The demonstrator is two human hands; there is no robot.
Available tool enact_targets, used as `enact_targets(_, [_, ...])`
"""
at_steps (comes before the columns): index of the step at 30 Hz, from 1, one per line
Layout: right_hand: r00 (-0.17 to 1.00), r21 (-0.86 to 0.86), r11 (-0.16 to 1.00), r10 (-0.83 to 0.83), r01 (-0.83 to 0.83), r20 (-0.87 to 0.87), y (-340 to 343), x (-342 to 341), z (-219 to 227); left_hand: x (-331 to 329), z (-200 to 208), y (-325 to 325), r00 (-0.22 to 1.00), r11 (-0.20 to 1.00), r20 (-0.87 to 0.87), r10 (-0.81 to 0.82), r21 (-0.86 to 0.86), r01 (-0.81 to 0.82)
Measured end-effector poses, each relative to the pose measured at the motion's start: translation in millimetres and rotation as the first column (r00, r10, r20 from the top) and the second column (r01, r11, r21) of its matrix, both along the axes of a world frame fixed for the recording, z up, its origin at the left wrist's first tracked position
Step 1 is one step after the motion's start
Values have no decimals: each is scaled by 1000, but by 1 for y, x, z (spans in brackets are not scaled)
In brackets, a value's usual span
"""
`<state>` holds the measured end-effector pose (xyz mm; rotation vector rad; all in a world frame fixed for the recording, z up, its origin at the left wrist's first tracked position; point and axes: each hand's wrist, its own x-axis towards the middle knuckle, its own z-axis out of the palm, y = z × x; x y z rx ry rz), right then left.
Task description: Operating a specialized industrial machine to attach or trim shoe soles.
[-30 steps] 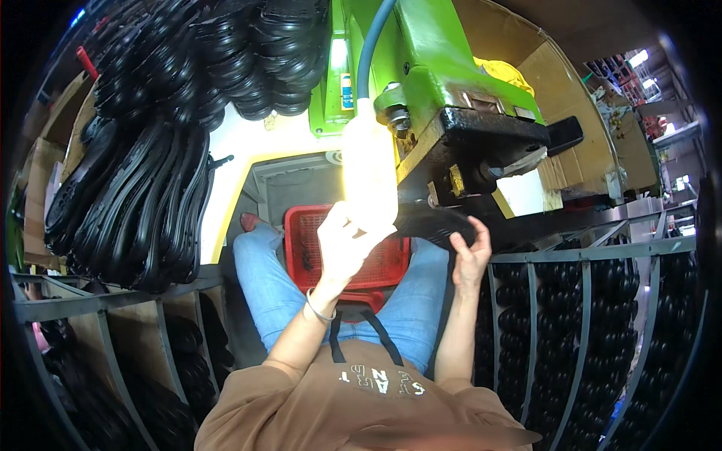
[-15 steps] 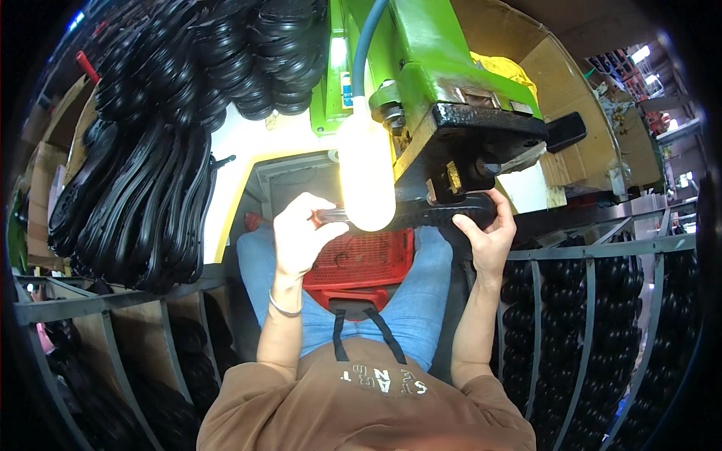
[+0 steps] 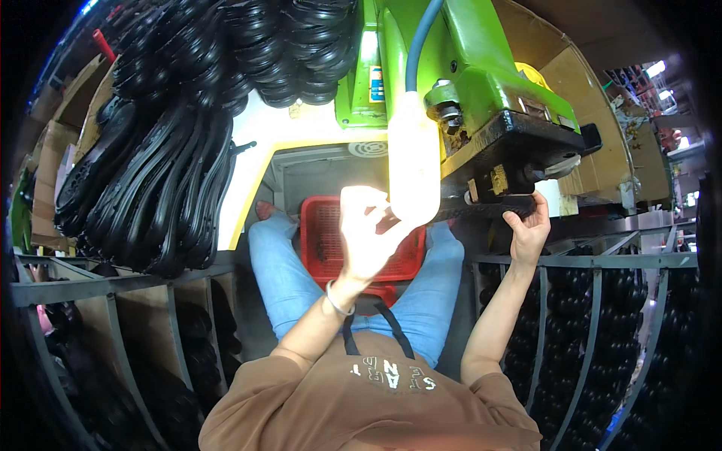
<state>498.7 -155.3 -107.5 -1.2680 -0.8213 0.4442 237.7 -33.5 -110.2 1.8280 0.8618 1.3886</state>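
Sole piles point(image 3: 154, 188) on worktop point(image 3: 259, 120), left side. Machine point(image 3: 481, 45) on worktop, right of piles. Lamp point(image 3: 414, 165) in front of machine. Flat piece point(image 3: 481, 210) under machine's overhang, right hand point(image 3: 531, 229) at its right end, left hand point(image 3: 366, 234) by lamp's lower end. Basket point(image 3: 307, 254) below worktop's near edge. Cardboard box point(image 3: 575, 86) behind machine, to right. Left rack point(image 3: 90, 288), right rack point(image 3: 571, 261) flank person.

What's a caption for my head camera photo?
Right hand holds a black piece at a green machine, left hand by a glowing lamp.

Both forearms point(image 3: 492, 319) extend forward, left hand point(image 3: 367, 239) and right hand point(image 3: 529, 231) with fingers point(image 3: 540, 207) bent.
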Motion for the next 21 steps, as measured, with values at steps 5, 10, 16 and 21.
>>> enact_targets(5, [1000,-24,999,-29,29,5,-5,17,-6,24,-7,0,998,990,39,56,127,-61])
enact_targets(10, [996,-61,998,-22,27,81,2,-6,12,0,-27,14,994,992,-87,-68,103,77])
enact_targets(16, [999,-110,993,32,-27,38,13,-35,16,-28,-1,19,931,895,245,-270,-293,336])
enact_targets(21, [993,-58,992,108,-111,-48,28,-71,14,-74,-20,40,965,882,121,-231,-394,260])
